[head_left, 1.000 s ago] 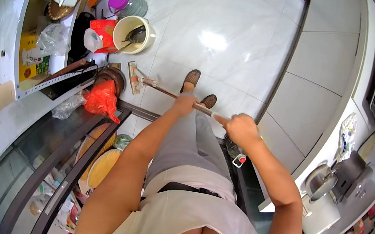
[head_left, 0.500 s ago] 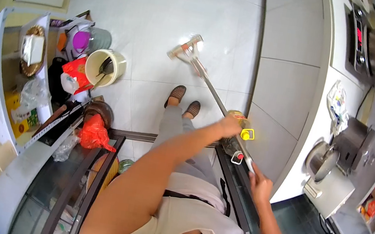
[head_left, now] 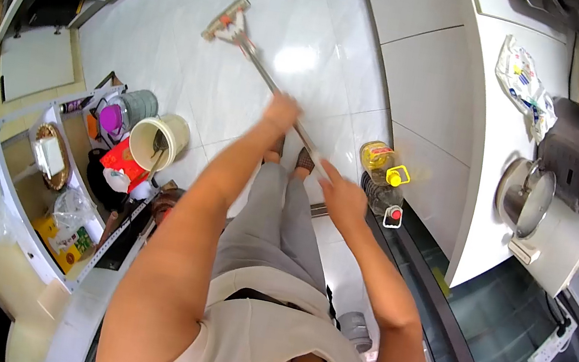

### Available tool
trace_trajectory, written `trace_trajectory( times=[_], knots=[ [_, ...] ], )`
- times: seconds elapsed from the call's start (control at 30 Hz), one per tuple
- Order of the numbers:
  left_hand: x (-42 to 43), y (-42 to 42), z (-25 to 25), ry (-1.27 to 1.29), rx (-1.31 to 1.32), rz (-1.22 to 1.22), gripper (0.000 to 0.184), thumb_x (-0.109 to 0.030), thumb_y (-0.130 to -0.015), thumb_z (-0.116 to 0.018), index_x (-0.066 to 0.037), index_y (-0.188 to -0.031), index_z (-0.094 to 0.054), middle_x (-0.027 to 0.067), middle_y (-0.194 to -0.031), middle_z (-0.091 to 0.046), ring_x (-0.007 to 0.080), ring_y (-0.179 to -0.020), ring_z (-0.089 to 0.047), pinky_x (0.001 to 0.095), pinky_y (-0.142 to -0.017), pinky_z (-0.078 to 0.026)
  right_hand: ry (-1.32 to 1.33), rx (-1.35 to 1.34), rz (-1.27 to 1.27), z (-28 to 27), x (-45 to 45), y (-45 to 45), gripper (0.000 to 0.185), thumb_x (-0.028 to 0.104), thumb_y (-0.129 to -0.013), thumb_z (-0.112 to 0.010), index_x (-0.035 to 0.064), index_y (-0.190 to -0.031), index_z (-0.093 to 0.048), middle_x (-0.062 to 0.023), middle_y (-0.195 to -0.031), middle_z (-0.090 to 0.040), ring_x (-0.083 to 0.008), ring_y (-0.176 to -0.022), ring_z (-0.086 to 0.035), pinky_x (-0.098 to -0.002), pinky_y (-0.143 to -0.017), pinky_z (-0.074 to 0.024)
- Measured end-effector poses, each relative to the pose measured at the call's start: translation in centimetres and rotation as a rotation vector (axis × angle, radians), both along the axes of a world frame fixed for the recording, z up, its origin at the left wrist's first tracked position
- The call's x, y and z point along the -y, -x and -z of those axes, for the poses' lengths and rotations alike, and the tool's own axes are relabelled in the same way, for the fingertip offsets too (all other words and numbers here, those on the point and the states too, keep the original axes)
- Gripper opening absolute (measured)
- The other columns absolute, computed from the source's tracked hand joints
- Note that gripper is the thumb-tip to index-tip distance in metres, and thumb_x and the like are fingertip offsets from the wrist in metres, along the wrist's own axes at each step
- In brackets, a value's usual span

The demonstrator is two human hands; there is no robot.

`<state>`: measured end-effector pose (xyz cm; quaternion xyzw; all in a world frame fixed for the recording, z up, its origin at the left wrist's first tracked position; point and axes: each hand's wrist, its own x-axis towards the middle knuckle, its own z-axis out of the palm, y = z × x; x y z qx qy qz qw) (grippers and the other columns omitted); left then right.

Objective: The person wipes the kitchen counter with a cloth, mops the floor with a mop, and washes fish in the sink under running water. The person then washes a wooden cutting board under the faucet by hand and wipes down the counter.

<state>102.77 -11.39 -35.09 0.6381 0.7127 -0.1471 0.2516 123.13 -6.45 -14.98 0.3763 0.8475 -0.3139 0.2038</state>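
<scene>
A sponge mop (head_left: pixel 261 70) slants across the pale tiled floor (head_left: pixel 176 34), its flat head lying at the upper left. My left hand (head_left: pixel 283 112) is wrapped round the middle of the metal handle. Near the handle's upper end, my right hand (head_left: pixel 340 193) grips it closer to my body. Below the hands are my slippers, partly hidden by my left arm and the handle. To the right of my right hand stand a yellow-capped oil bottle (head_left: pixel 377 155) and a darker bottle with a red cap (head_left: pixel 381 197).
On the left, a cream bucket (head_left: pixel 174 134) with a dark utensil in it stands by a purple-lidded jug (head_left: pixel 138 105) and a white shelf unit (head_left: pixel 1 158). White cabinets (head_left: pixel 429 67) line the right side. A lidded pot (head_left: pixel 528 204) sits on the counter. A dark sliding-door track runs lower right.
The mop head has moved away from me and to the left across the floor. Both hands have swung left with the handle, away from the bottles. The camera view has turned.
</scene>
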Motion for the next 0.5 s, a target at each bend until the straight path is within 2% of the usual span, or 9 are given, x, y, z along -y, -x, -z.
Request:
trace_trajectory(
  times=[0.03, 0.07, 0.1, 0.17, 0.2, 0.23, 0.27, 0.37, 0.5],
  knots=[
    [-0.2, -3.7, 0.1, 0.045, 0.125, 0.026, 0.018, -0.020, -0.086, -0.052, -0.021, -0.093, -0.068, 0.0047, -0.097, -0.065, 0.0248, -0.101, -0.059, 0.0510, -0.093, -0.037, -0.006, -0.039, 0.037, -0.2, 0.3, -4.4, 0.042, 0.031, -0.089, -0.056, 0.0262, -0.130, -0.051, -0.0153, -0.068, -0.062, -0.0368, -0.059, -0.060, -0.0477, -0.055, -0.0468],
    [0.9, -8.5, 1.9, -0.137, 0.160, 0.090, 0.015, -0.020, -0.083, -0.055, -0.020, -0.088, -0.069, 0.0060, -0.094, -0.066, 0.0264, -0.098, -0.061, 0.0523, -0.088, -0.041, -0.013, -0.074, 0.073, -0.4, 1.4, -9.3, 0.044, 0.029, -0.087, -0.059, 0.0266, -0.131, -0.051, -0.0151, -0.067, -0.062, -0.0367, -0.057, -0.060, -0.0478, -0.053, -0.0464],
    [-0.3, -11.8, -2.4, 0.057, 0.346, 0.172, 0.010, -0.016, -0.077, -0.058, -0.013, -0.080, -0.068, 0.0095, -0.084, -0.067, 0.0299, -0.090, -0.063, 0.0495, -0.087, -0.043, -0.005, 0.002, 0.115, -1.9, 2.7, -13.6, 0.050, 0.025, -0.084, -0.065, 0.0269, -0.132, -0.050, -0.0162, -0.066, -0.061, -0.0362, -0.058, -0.060, -0.0463, -0.053, -0.0465],
    [2.8, -23.1, 1.3, -0.189, 0.631, 0.175, 0.010, -0.017, -0.072, -0.061, -0.011, -0.067, -0.066, 0.0104, -0.067, -0.064, 0.0314, -0.073, -0.065, 0.0469, -0.072, -0.049, 0.099, 0.252, 0.190, -6.9, 5.8, -20.6, 0.060, 0.023, -0.081, -0.069, 0.0243, -0.136, -0.046, -0.0166, -0.076, -0.065, -0.0331, -0.057, -0.059, -0.0421, -0.054, -0.0474],
    [2.6, -26.9, -0.9, -0.017, 0.684, 0.366, 0.009, -0.020, -0.071, -0.061, -0.013, -0.068, -0.066, 0.0085, -0.066, -0.063, 0.0299, -0.071, -0.064, 0.0480, -0.070, -0.048, 0.130, 0.231, 0.250, -10.0, 7.4, -22.7, 0.067, 0.018, -0.078, -0.072, 0.0232, -0.138, -0.043, -0.0176, -0.079, -0.065, -0.0323, -0.057, -0.059, -0.0405, -0.054, -0.0475],
    [4.3, -31.1, -1.4, -0.156, 0.718, 0.451, 0.008, -0.021, -0.071, -0.061, -0.017, -0.066, -0.065, 0.0068, -0.067, -0.064, 0.0273, -0.070, -0.065, 0.0478, -0.071, -0.047, 0.085, 0.210, 0.278, -11.9, 9.7, -25.8, 0.068, 0.014, -0.076, -0.073, 0.0209, -0.137, -0.044, -0.0184, -0.076, -0.064, -0.0317, -0.057, -0.060, -0.0393, -0.054, -0.0478],
    [4.7, -34.6, -2.9, -0.116, 0.742, 0.541, 0.008, -0.022, -0.072, -0.061, -0.022, -0.064, -0.064, 0.0049, -0.069, -0.065, 0.0237, -0.073, -0.066, 0.0462, -0.075, -0.046, 0.101, 0.242, 0.352, -14.1, 11.5, -27.3, 0.068, 0.015, -0.076, -0.072, 0.0230, -0.137, -0.043, -0.0189, -0.074, -0.064, -0.0346, -0.058, -0.060, -0.0423, -0.054, -0.0477],
    [2.9, -36.1, -8.7, -0.090, 0.806, 0.719, 0.004, -0.021, -0.073, -0.062, -0.023, -0.072, -0.065, 0.0013, -0.071, -0.066, 0.0207, -0.076, -0.066, 0.0451, -0.080, -0.044, 0.120, 0.252, 0.518, -17.0, 12.6, -29.0, 0.067, 0.016, -0.077, -0.071, 0.0246, -0.137, -0.043, -0.0195, -0.071, -0.063, -0.0385, -0.058, -0.061, -0.0454, -0.053, -0.0477],
    [-0.4, -32.2, -8.7, -0.060, 0.738, 0.655, 0.003, -0.021, -0.072, -0.064, -0.023, -0.073, -0.065, 0.0013, -0.073, -0.066, 0.0209, -0.078, -0.066, 0.0448, -0.079, -0.044, 0.142, 0.257, 0.503, -14.6, 10.4, -28.1, 0.064, 0.016, -0.077, -0.070, 0.0218, -0.135, -0.045, -0.0188, -0.065, -0.062, -0.0394, -0.058, -0.061, -0.0458, -0.054, -0.0477]
  ],
)
